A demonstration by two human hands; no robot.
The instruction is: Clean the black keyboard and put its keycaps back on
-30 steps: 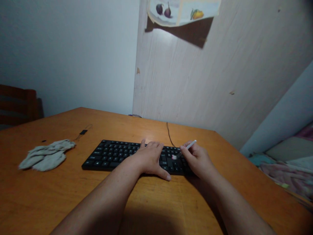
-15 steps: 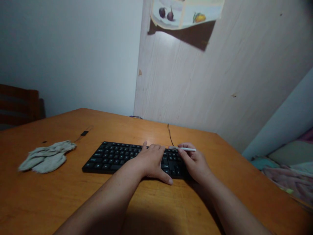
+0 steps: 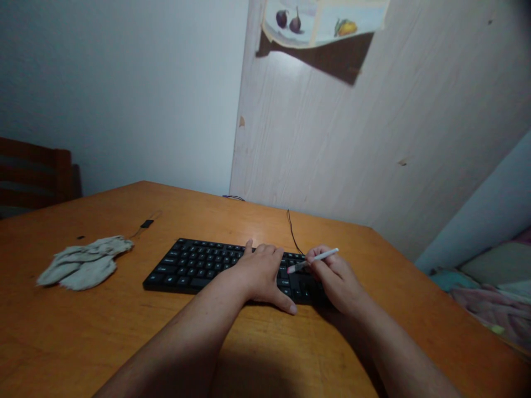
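Observation:
A black keyboard [image 3: 194,260] lies flat on the wooden table, its cable running off toward the wall. My left hand [image 3: 262,276] rests across the keys right of the middle, fingers spread and thumb stretched over the near edge. Between the thumb and fingers of my right hand [image 3: 332,276] is a small brush [image 3: 319,257] with a white handle and pinkish bristle tip. The tip points left and down at the keys beside my left hand; whether it touches them I cannot tell. My right hand covers part of the number pad.
A crumpled grey cloth [image 3: 85,262] lies on the table [image 3: 166,342] to the left. Behind it is a small black piece with a thin loop [image 3: 146,224]. A wooden chair [image 3: 33,171] stands at the far left, and folded bedding [image 3: 489,298] shows at the right.
The brush has tilted: its bristle tip has swung down from the keyboard's back edge onto the keys nearer me, and its handle end has risen. My left hand stays on the keyboard.

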